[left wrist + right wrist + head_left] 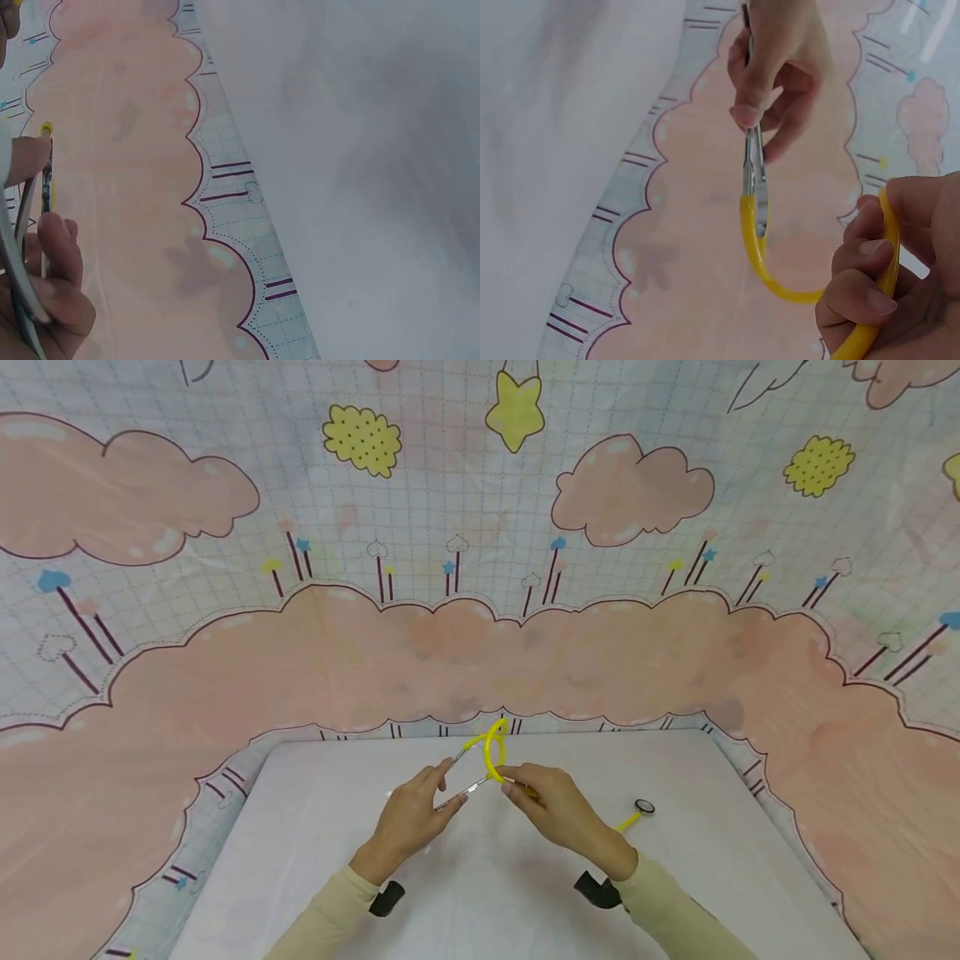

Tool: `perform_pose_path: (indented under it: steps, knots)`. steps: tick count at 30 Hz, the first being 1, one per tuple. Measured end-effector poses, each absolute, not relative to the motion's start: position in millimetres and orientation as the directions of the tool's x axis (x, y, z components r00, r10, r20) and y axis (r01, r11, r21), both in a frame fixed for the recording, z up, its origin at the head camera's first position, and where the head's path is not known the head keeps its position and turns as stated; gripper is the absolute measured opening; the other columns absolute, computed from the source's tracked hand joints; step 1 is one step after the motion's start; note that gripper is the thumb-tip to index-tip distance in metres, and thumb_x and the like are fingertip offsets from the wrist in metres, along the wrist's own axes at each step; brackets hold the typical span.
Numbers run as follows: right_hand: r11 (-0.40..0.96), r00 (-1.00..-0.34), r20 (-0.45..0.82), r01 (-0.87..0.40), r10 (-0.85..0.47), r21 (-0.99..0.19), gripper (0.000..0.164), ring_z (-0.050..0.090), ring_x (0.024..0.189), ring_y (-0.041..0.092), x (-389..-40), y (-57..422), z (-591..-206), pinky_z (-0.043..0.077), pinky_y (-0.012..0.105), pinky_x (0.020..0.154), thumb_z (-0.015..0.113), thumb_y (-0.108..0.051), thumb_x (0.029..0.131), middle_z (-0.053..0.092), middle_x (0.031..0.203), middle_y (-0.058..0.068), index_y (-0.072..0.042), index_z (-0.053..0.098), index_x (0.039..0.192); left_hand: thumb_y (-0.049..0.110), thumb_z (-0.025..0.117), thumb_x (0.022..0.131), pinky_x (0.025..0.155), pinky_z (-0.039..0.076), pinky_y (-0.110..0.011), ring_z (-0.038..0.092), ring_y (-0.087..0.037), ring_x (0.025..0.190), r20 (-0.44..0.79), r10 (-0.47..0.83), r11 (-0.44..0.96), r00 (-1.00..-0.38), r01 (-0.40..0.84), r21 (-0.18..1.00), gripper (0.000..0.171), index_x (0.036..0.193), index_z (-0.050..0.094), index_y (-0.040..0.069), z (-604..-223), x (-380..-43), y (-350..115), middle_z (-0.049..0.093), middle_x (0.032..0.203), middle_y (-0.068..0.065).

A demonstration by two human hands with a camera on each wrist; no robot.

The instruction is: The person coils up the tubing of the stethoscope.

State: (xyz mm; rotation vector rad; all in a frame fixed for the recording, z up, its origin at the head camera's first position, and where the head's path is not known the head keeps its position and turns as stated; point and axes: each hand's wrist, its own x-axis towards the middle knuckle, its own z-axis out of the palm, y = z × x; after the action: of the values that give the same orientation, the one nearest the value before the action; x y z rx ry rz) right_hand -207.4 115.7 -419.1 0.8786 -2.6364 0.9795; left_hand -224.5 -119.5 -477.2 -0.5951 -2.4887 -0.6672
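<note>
A stethoscope with yellow tubing (pixel 487 756) is held up above the white table. My left hand (pixel 408 814) grips its metal ear tubes (pixel 472 787), with the thumb on one tube and fingers at the other. In the right wrist view, the metal tubes (pixel 751 161) run down from the left hand (pixel 784 64) into the yellow tubing (pixel 751 259). My right hand (pixel 558 806) pinches the tubing, which loops up between the hands. Beyond the right wrist, the round chest piece (pixel 644 807) shows on a short yellow length; the tubing between is hidden by that hand.
The white tabletop (pixel 495 893) lies beneath both hands. Behind and around it hangs a patterned cloth (pixel 480 652) with pink clouds and yellow shapes. Black pieces (pixel 387 899) show by each wrist.
</note>
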Motion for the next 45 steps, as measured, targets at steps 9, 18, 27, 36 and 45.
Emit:
perform_pose_path:
  steps: [9, 18, 27, 36, 45]
  knots:
    - [0.569, -0.789, 0.414, -0.614, -0.454, -0.547, 0.025, 0.043, 0.059, 0.003, -210.8, 107.6, -420.9, 0.04, 0.017, 0.053, 0.058, -0.02, 0.092, 0.056, 0.074, -0.012, -0.015, 0.066, 0.116, 0.038, 0.069, 0.083, 0.045, 0.031, -0.014, 0.033, 0.002, 0.05, 0.492, 0.29, 0.719, -0.821, 0.526, 0.454, 0.058, 0.128, 0.054, 0.005, -470.8, -222.3, -109.9, 0.06, 0.083, 0.001]
    - [0.566, -0.818, 0.399, -0.574, -0.414, -0.591, 0.01, 0.047, 0.058, 0.003, -209.7, 102.5, -427.8, 0.044, 0.017, 0.054, 0.067, -0.022, 0.086, 0.064, 0.076, -0.012, -0.017, 0.068, 0.094, 0.054, 0.057, 0.085, 0.043, 0.034, -0.017, 0.037, 0.001, 0.049, 0.454, 0.27, 0.615, -0.849, 0.515, 0.597, 0.062, 0.129, 0.054, 0.01, -468.6, -221.4, -107.3, 0.054, 0.081, 0.008]
    - [0.579, -0.874, 0.305, -0.481, -0.379, -0.658, 0.012, 0.048, 0.057, 0.006, -212.0, 104.1, -441.3, 0.041, 0.018, 0.049, 0.067, -0.031, 0.085, 0.061, 0.068, -0.011, -0.019, 0.068, 0.083, 0.053, 0.06, 0.084, 0.041, 0.031, -0.016, 0.035, 0.001, 0.048, 0.456, 0.275, 0.618, -0.847, 0.519, 0.591, 0.062, 0.128, 0.055, 0.009, -469.4, -219.4, -108.6, 0.052, 0.08, 0.01]
    - [0.525, -0.897, 0.18, -0.387, -0.403, -0.758, 0.025, 0.048, 0.052, 0.003, -215.6, 104.5, -454.1, 0.041, 0.02, 0.047, 0.063, -0.043, 0.085, 0.062, 0.064, -0.003, -0.02, 0.068, 0.077, 0.057, 0.06, 0.081, 0.041, 0.031, -0.017, 0.035, 0.0, 0.047, 0.422, 0.252, 0.622, -0.871, 0.48, 0.619, 0.066, 0.127, 0.055, 0.011, -466.0, -218.3, -109.4, 0.055, 0.08, 0.002]
    - [0.521, -0.879, 0.182, -0.416, -0.442, -0.745, 0.021, 0.047, 0.053, 0.002, -214.3, 102.7, -461.2, 0.041, 0.019, 0.048, 0.064, -0.041, 0.085, 0.062, 0.064, -0.007, -0.023, 0.068, 0.077, 0.064, 0.06, 0.077, 0.043, 0.029, -0.017, 0.035, -0.002, 0.052, 0.402, 0.246, 0.634, -0.882, 0.46, 0.621, 0.068, 0.125, 0.056, 0.015, -467.0, -216.5, -108.0, 0.051, 0.077, 0.006]
